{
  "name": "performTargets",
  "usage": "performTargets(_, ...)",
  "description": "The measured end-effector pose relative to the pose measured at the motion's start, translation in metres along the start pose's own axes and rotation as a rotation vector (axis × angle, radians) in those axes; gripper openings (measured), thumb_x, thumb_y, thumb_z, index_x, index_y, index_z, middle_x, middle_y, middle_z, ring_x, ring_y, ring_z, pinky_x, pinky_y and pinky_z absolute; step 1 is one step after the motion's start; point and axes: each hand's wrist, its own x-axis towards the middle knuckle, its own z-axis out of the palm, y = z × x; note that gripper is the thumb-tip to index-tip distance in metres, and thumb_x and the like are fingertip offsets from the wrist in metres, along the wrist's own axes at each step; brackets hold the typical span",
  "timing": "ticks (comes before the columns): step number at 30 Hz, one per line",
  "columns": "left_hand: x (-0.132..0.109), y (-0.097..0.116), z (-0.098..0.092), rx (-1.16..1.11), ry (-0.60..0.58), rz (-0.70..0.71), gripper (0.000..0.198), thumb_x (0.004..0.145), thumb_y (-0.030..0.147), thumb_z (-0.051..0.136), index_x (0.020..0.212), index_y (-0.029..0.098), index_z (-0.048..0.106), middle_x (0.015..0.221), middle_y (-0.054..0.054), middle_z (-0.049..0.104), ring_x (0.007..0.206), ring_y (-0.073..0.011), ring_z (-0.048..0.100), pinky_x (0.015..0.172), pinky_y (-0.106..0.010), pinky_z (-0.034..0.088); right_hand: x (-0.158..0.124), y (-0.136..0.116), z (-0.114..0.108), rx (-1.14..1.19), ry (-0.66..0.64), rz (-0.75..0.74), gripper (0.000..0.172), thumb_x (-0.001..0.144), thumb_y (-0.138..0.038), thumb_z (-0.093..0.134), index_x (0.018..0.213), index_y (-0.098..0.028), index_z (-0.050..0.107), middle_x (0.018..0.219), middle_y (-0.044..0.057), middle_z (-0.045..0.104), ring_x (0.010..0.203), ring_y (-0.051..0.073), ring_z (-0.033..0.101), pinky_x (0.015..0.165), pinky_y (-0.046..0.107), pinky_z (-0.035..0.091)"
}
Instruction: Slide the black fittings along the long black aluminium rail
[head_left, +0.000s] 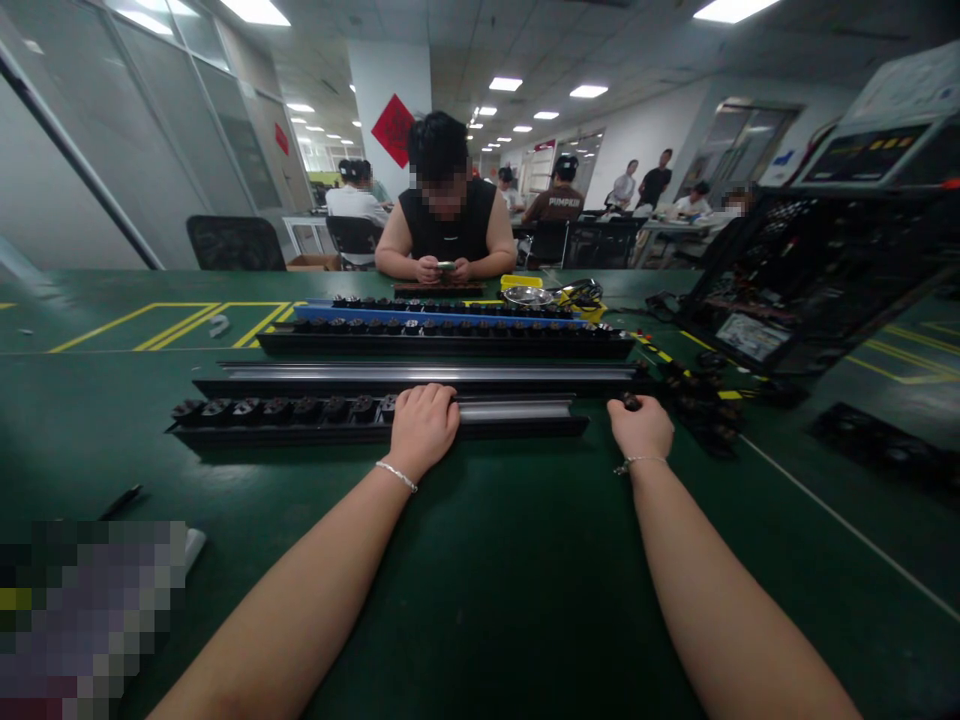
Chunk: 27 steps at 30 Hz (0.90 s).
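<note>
My left hand is closed over the nearest black channel rail, at the end of a row of round black socket-like modules. Those modules sit side by side in the rail's left half, and its right half shows a bare metallic inside. The fingertips and whatever lies under them are hidden. To the right of that rail, my right hand is closed around a small dark module, mostly covered by the fingers. Near this hand lies a heap of loose black modules.
Behind is another rail, then a filled rail and a blue strip. An open computer case stands at right. A person sits opposite holding a phone. A pen lies at left.
</note>
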Motion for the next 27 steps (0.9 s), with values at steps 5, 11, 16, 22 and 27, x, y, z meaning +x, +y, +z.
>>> performTargets(5,0.000,0.000,0.000,-0.010,-0.001,-0.004,0.026,0.090,0.029,0.039,0.103,0.022,0.061,0.099,-0.007,0.066,0.096,-0.0245,0.056,0.087,-0.040,0.037,0.031,0.041,-0.010,-0.124,0.029,-0.007,0.038,0.064,-0.039,0.055,0.088,-0.013,0.069,0.087,0.017,0.063,0.087,0.031,0.058,0.078,0.044,0.046)
performTargets(11,-0.001,-0.001,0.002,-0.007,0.023,0.005,0.025,0.090,0.029,0.040,0.102,0.021,0.061,0.099,-0.008,0.066,0.100,-0.0250,0.055,0.088,-0.041,0.037,0.047,0.061,-0.013,-0.190,-0.003,0.056,0.043,0.060,-0.039,0.061,0.095,-0.015,0.069,0.099,0.020,0.059,0.098,0.036,0.054,0.080,0.050,0.044)
performTargets(16,-0.001,-0.002,0.003,-0.018,0.027,0.004,0.025,0.089,0.028,0.041,0.102,0.021,0.061,0.100,-0.008,0.066,0.103,-0.0255,0.054,0.090,-0.041,0.037,0.045,0.062,-0.011,-0.186,0.002,0.046,0.041,0.065,-0.034,0.057,0.101,-0.016,0.067,0.099,0.019,0.059,0.099,0.036,0.053,0.081,0.050,0.043)
performTargets(22,-0.001,-0.001,0.002,-0.024,0.028,0.004,0.025,0.088,0.028,0.042,0.102,0.021,0.061,0.100,-0.009,0.065,0.104,-0.0256,0.053,0.090,-0.042,0.037,0.045,0.060,-0.007,-0.160,0.053,0.057,0.041,0.070,-0.030,0.055,0.107,-0.015,0.063,0.102,0.019,0.060,0.101,0.035,0.052,0.083,0.051,0.042)
performTargets(27,-0.001,-0.001,0.003,-0.033,0.029,-0.001,0.025,0.088,0.028,0.042,0.103,0.020,0.060,0.101,-0.008,0.065,0.106,-0.0259,0.052,0.092,-0.041,0.037,0.044,0.054,-0.007,-0.180,0.110,0.028,0.043,0.071,-0.031,0.056,0.110,-0.014,0.060,0.111,0.020,0.057,0.107,0.036,0.048,0.084,0.050,0.042)
